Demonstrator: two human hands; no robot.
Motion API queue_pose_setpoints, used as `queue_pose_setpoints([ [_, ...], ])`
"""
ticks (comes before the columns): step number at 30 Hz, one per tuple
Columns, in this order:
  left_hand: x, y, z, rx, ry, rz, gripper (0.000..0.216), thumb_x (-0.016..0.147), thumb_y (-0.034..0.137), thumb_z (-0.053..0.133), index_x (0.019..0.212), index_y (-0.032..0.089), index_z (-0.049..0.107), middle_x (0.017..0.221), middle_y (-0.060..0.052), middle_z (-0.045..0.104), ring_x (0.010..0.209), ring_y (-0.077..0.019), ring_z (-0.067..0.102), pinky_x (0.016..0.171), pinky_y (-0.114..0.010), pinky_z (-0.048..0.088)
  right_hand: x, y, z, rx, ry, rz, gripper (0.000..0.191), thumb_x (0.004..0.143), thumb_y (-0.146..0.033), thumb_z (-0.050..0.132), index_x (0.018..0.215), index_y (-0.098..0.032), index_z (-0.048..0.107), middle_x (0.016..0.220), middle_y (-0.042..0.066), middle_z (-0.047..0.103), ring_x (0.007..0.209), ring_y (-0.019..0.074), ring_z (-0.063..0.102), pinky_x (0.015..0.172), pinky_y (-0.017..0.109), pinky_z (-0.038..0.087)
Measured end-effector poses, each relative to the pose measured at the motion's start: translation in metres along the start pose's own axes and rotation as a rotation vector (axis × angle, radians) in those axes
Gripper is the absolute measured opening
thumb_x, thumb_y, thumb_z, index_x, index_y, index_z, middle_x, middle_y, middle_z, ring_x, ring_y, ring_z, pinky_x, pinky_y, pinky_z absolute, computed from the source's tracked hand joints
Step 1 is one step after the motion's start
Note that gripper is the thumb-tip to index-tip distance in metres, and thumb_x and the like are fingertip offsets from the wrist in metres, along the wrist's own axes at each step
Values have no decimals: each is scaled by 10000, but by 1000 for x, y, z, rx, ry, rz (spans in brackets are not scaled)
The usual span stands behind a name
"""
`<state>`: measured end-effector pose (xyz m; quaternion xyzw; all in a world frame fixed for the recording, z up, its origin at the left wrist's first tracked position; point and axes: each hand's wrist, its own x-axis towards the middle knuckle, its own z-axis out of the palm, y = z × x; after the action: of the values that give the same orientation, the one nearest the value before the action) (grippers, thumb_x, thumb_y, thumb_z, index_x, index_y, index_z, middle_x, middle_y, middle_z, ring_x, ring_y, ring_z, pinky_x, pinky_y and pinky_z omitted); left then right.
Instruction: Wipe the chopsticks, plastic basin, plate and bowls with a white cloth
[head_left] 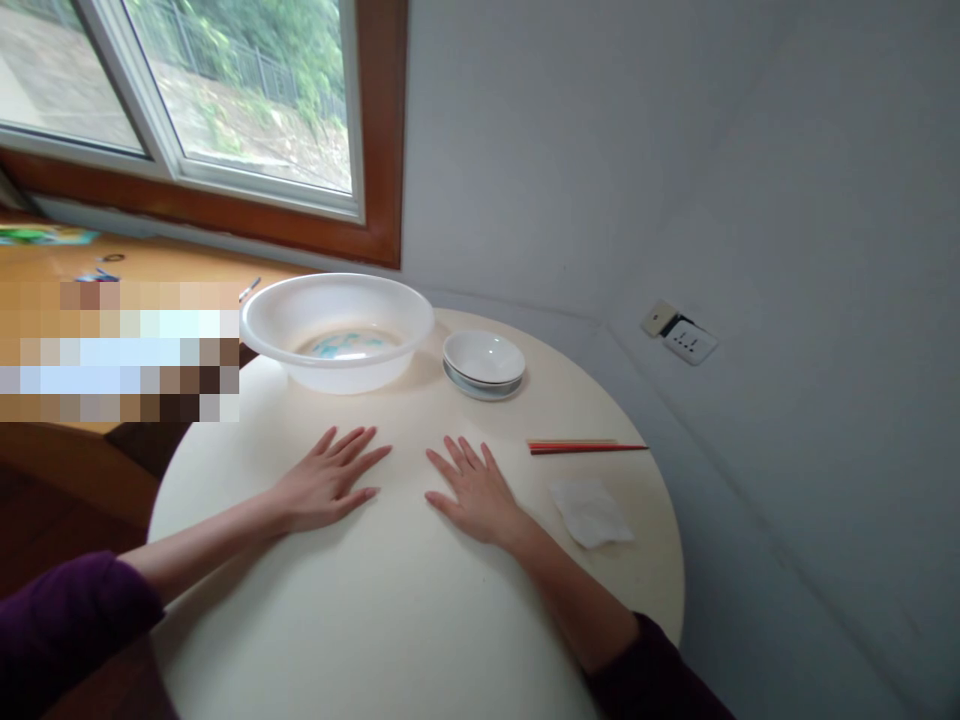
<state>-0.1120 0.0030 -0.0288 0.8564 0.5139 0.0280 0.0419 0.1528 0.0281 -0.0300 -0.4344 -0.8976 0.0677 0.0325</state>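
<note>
Purple fabric sleeves (79, 615) closest; left hand (330, 487) and right hand (480, 500) both palm down, fingers splayed flat on smooth, round off-white surface (360, 620). Translucent white plastic basin (345, 376), blue print on base, beyond left hand. Stacked glossy shallow bowls (486, 358) beyond right hand; wrinkled thin tissue (591, 512) to its right, slim reddish chopsticks (581, 449) farther past. Wall socket (690, 343) well right of right hand, wood-framed window (255, 100) past basin.
</note>
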Motion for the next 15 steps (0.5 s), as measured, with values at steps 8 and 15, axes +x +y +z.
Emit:
queue_pose_setpoints([
  [8, -3, 1, 1, -154, 274, 43, 416, 922, 357, 273, 1217, 192, 516, 1278, -129, 542, 1197, -228, 477, 1037, -441, 318, -5, -1, -4, 44, 61, -52, 552, 924, -484, 270, 1426, -269, 195, 1480, 87, 264, 1370, 239, 189, 1085, 515, 101],
  [15, -7, 2, 2, -203, 481, 79, 237, 894, 249, 341, 883, 180, 567, 913, -102, 659, 834, -187, 609, 749, -310, 487, -6, -2, -3, 208, 289, -227, 241, 909, -192, 375, 1053, -194, 568, 1091, 57, 634, 1045, 143, 533, 966, 318, 345],
])
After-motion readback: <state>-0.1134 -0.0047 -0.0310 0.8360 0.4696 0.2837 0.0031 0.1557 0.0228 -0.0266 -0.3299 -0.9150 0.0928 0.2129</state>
